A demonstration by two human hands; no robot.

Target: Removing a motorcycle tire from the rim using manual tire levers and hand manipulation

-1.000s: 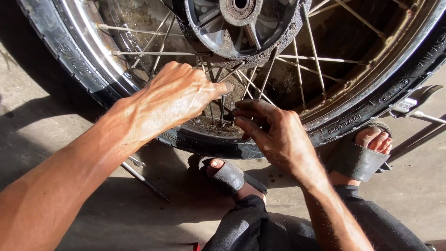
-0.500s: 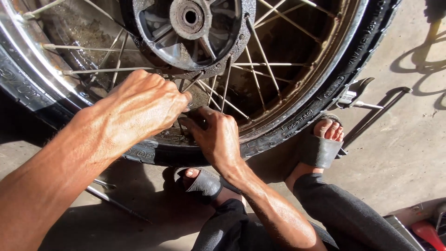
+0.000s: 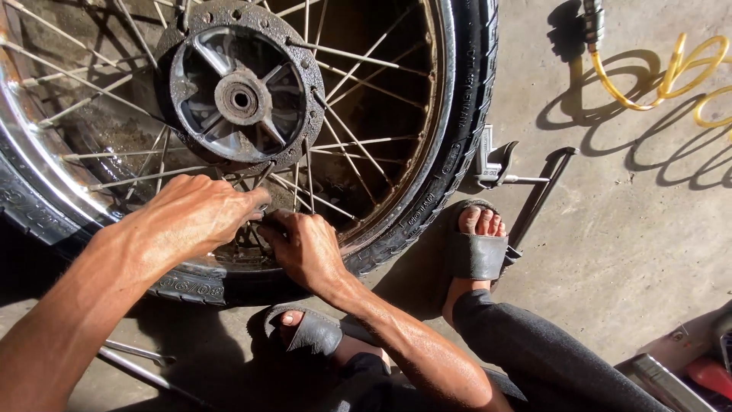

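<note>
A spoked motorcycle wheel with a black tyre [image 3: 457, 152] lies flat on the concrete floor, its dark hub [image 3: 240, 95] at the upper left. My left hand [image 3: 194, 217] and my right hand [image 3: 301, 244] meet at the spokes [image 3: 335, 149] just below the hub. The fingertips of both hands pinch around one spoke near the hub flange. Whatever small part they hold there is hidden by the fingers. My feet, in grey sandals [image 3: 474, 252], rest beside the tyre's edge.
A metal tool [image 3: 496, 164] and a dark bar [image 3: 541, 191] lie on the floor right of the tyre. A yellow coiled hose [image 3: 671, 76] sits at the upper right. Metal rods [image 3: 137, 355] lie at the lower left. A red-and-metal object [image 3: 686, 374] is at the bottom right corner.
The view has swung so the wheel sits further left and up, revealing the hose and tools on the right. Both hands stay together on the spokes below the hub.
</note>
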